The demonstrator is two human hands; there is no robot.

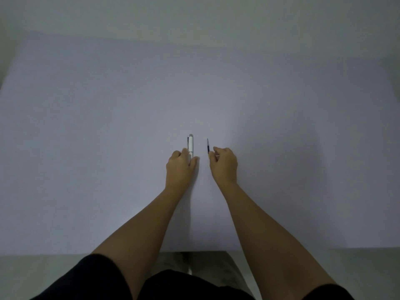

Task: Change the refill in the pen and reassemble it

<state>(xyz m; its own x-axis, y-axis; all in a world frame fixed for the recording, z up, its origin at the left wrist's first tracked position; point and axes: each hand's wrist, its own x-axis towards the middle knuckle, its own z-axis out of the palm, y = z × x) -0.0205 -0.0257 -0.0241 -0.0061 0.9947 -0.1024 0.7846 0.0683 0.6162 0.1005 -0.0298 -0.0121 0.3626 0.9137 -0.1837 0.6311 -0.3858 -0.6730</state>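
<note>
Left hand [180, 164] grips pen [190, 144]; right hand [224, 162] pinches refill [208, 146].

The scene is dim and flatly lit, with a cool grey-violet cast over the pale table [108, 126]. The brightest patch lies just right of centre; brightness falls off toward the corners. A soft, faint shadow stretches right of centre. No glare shows. Wide-angle distortion bows the table's far edge near the top. Detail is soft and slightly noisy throughout.
</note>
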